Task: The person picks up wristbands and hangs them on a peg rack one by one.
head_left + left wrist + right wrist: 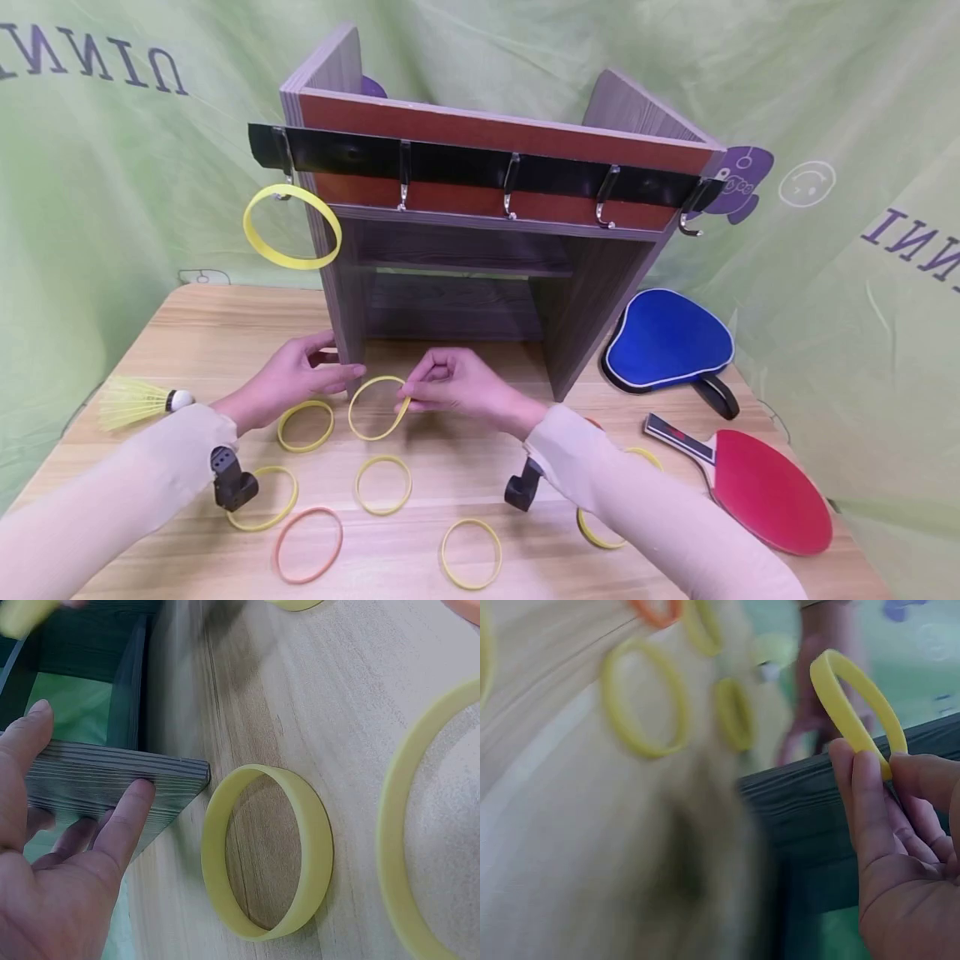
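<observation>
My left hand [292, 375] grips the lower front edge of a grey wooden shelf [600, 292]; in the left wrist view its thumb [30, 739] and index finger [131, 825] lie on either side of the side panel. My right hand [465, 387] pinches a yellow wristband [844, 712] between thumb and fingertips, in front of the shelf's opening. Another yellow wristband [255, 242] hangs from the leftmost hook of the black hook rail [457, 167]. More yellow wristbands [319, 847] and an orange wristband [277, 554] lie on the table.
A yellow shuttlecock [142, 402] lies at the table's left. On the right are a blue paddle case [667, 337] and a red table tennis bat [772, 492]. The rail's other hooks [510, 187] carry nothing. My right sleeve [630, 500] partly covers bands beneath it.
</observation>
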